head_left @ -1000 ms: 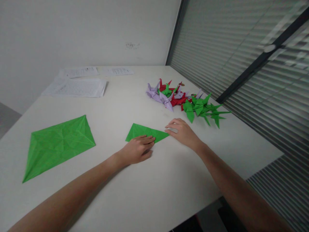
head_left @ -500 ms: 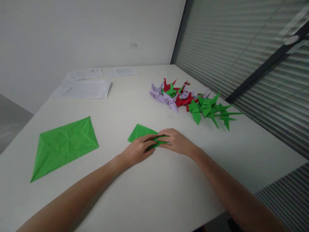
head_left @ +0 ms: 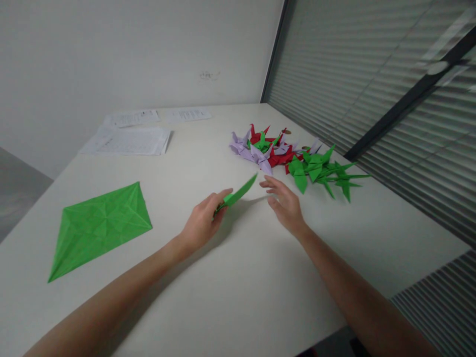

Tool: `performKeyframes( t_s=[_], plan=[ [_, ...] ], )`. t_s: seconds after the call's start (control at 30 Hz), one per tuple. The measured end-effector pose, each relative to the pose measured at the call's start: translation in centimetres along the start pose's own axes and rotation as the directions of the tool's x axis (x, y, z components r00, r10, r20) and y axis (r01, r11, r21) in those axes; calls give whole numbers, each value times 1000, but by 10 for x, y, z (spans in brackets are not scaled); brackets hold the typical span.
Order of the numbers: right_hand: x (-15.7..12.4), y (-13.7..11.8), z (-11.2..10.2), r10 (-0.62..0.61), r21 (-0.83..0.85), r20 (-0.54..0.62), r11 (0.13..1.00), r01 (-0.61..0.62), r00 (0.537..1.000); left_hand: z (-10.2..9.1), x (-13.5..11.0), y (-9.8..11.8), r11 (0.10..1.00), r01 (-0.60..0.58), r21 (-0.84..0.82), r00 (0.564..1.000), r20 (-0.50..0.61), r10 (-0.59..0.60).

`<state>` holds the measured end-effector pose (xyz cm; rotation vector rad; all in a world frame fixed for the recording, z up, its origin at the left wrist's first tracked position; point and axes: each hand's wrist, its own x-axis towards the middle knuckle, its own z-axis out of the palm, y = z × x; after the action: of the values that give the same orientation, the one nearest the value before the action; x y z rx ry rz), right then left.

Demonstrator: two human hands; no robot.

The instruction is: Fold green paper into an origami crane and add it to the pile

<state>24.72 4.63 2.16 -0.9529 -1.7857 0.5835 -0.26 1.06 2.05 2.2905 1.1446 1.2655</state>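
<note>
A folded piece of green origami paper is pinched in my left hand, between thumb and fingers. It is lifted off the table and tilted, with its narrow edge toward me and its tip pointing up and to the right. My right hand hovers just right of that tip, fingers apart and holding nothing. To the left lies a creased, unfolded sheet of green paper, flat on the table. Past my right hand sits a pile of folded paper cranes in green, red and lilac.
The white table stretches back to the wall. Printed sheets lie stacked at the back left, with more papers behind them. Along the right side runs a window with blinds.
My left hand has raised the folded green paper from the table and turned it on edge. My right hand has let go of it and moved right, its fingers opening.
</note>
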Motion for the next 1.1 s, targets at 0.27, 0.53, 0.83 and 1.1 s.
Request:
performKeyframes(
  t_s=[0.27, 0.53, 0.83, 1.1],
  plan=[
    [-5, -2, 0, 426, 312, 497, 725, -614, 756, 8, 6, -6, 759, 441, -478, 884, 86, -460],
    [-12, 10, 6, 509, 128, 461, 773, -622, 727, 12, -11, -3, 973, -88, 212, 926, 376, 2],
    [-9, -6, -1, 122, -282, 465, 959, 16, 877, 12, -10, -3, 885, -407, 228, 822, 514, 246],
    [-16, -17, -5, 78, -283, 751, 935, 213, 656, 9, -11, -7, 899, -376, 223, 840, 491, 230]
  ],
)
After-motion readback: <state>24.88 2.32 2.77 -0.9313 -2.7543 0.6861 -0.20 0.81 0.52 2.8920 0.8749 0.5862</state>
